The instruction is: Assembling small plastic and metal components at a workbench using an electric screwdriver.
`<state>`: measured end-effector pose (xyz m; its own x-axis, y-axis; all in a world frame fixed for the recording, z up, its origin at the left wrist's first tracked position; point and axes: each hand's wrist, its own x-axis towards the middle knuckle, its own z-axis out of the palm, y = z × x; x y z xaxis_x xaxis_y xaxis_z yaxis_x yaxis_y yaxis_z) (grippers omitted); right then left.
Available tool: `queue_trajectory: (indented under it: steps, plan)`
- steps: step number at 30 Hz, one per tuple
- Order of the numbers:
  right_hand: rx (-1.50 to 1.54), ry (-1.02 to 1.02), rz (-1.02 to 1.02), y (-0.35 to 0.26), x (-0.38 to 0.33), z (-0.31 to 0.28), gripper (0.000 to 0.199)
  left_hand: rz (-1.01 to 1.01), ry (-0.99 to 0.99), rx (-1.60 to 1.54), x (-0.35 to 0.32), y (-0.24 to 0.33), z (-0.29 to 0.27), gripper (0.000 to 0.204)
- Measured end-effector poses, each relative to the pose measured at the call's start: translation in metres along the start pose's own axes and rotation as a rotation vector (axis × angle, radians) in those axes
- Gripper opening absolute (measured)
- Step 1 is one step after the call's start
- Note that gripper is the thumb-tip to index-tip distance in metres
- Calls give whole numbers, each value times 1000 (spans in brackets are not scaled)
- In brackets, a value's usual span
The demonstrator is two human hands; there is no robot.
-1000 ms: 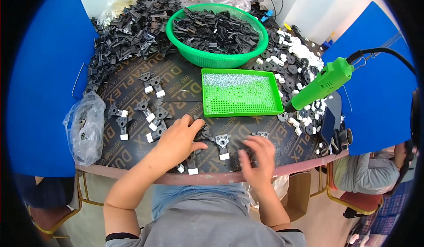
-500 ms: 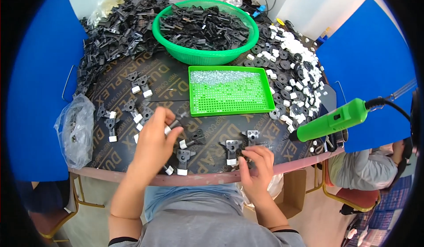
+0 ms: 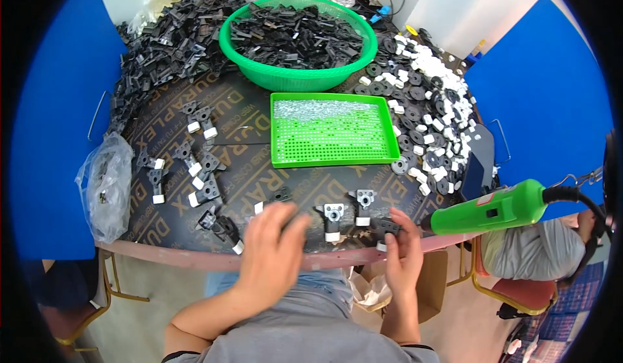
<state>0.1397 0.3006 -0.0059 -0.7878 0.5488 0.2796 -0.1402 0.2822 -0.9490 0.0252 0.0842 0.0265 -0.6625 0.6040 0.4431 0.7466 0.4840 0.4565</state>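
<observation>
1. The left hand [image 3: 272, 256] lies palm-down at the near edge of the dark worktop [image 3: 246, 129], fingers loosely spread and blurred; I cannot tell whether they grip anything.
2. The right hand [image 3: 403, 256] has its fingers pinching a small black bracket [image 3: 388, 226] with a white cap at the worktop's near edge.
3. Two more capped brackets [image 3: 333, 217] stand between the hands, just beyond them.
4. A flat green perforated tray [image 3: 332, 132] holding small screws sits mid-worktop; behind it is a round green basket [image 3: 298, 41] of black parts.
5. A green electric screwdriver [image 3: 490, 208] hangs to the right of the right hand.
</observation>
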Motion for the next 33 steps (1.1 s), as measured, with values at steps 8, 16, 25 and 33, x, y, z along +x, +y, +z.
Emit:
queue_trajectory:
  steps: [8, 16, 25, 33]
  plan:
    - [-649, 75, -128, 5, 12, 16, 36, -309, -108, 40, 31, -43, 7, 45]
    - [-720, 100, -400, 8, -11, 37, 33, -368, -43, -11, 37, -26, 33, 52]
    - [-764, -168, -317, 0, 4, 61, 31, -108, -95, 234, 14, 15, 51, 65]
    - [-657, -155, -308, -3, 5, 66, 25, -32, -65, -5, -14, 23, 45, 64]
